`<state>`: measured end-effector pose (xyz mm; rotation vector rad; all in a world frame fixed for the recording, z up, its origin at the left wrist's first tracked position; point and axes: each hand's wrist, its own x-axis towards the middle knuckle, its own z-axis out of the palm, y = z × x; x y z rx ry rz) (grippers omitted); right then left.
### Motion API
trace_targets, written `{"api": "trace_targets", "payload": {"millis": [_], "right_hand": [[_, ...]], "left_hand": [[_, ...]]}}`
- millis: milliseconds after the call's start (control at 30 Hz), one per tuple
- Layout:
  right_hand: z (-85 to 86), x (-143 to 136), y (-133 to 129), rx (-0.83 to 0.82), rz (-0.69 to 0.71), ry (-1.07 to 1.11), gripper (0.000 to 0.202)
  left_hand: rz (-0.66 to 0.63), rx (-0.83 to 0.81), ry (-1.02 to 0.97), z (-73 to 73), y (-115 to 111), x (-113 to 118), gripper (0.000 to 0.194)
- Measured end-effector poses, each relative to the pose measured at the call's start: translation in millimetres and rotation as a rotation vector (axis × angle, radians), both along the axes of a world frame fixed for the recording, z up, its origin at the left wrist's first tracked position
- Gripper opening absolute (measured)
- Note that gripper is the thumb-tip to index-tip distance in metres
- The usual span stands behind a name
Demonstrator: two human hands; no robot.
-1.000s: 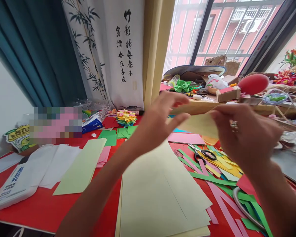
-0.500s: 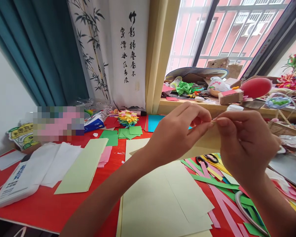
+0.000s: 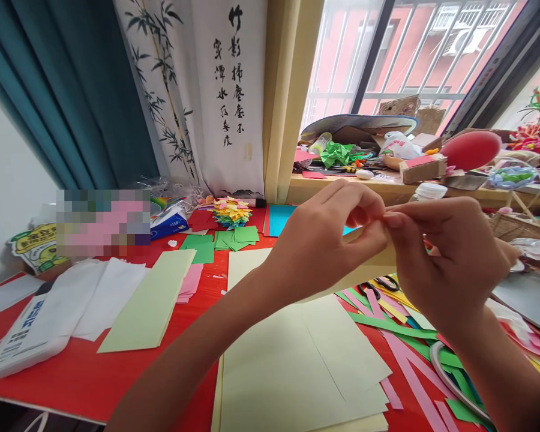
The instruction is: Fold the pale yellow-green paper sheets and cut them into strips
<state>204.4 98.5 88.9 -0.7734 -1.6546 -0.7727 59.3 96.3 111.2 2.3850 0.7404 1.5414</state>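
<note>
My left hand (image 3: 328, 240) and my right hand (image 3: 445, 258) meet fingertip to fingertip above the table. Both pinch the upper edge of a pale yellow paper sheet (image 3: 373, 259), which hangs behind and between them, partly hidden by the hands. Below lies a stack of pale green-yellow sheets (image 3: 292, 372), the upper ones fanned unevenly. Left of the stack is a narrower pile of light green paper (image 3: 150, 300). Under my right hand, black-handled scissors (image 3: 371, 291) rest among coloured paper strips (image 3: 405, 366).
A white packet of tissues (image 3: 31, 330) lies at left. Green squares (image 3: 236, 238), a yellow-and-blue folded paper ornament (image 3: 231, 213) and blue paper (image 3: 279, 220) sit at the back. A cluttered windowsill holds a red balloon (image 3: 472, 150). A white roll (image 3: 454, 384) is at right.
The fingertips of both hands have drawn closer together and now touch at the paper's edge. The view has shifted slightly.
</note>
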Motion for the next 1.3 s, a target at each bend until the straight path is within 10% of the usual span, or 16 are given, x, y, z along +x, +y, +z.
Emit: {"api": "trace_targets", "payload": {"millis": [667, 1300], "right_hand": [[3.8, 1, 1, -0.158, -0.041, 0.013, 0.017], [24.8, 58, 21, -0.158, -0.282, 0.319, 0.021]], "left_hand": [[-0.042, -0.181, -0.040, -7.4, 7, 4, 0.005], [-0.066, -0.325, 0.055, -17.9, 18, 8, 0.001]]}}
